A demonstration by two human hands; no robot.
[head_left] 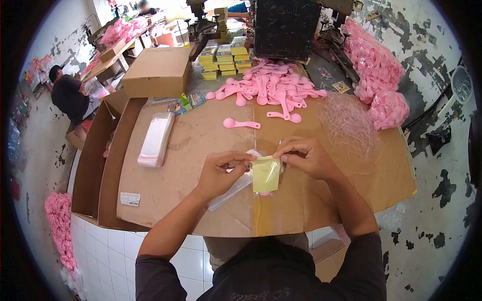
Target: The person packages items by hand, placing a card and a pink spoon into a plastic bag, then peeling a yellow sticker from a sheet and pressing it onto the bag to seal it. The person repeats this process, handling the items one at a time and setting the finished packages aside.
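Observation:
Between my two hands is a small clear plastic bag with a yellow card (265, 175) inside. A bit of pink, perhaps a spoon, peeks out below the card. My left hand (221, 170) pinches the bag's upper left corner. At the upper right corner, my right hand (307, 156) is closed in a pinch too. Under my left hand lies a clear plastic sleeve (231, 193) on the cardboard. Beyond my hands are two loose pink measuring spoons, one on the left (241, 123) and one on the right (284, 117).
A heap of pink spoons (271, 85) lies at the back, near stacked cards (226, 60). On the left are a stack of clear bags (156, 138), an open carton (100, 165) and a closed box (155, 70). Plastic strips (349, 120) lie right. A person (73, 95) sits far left.

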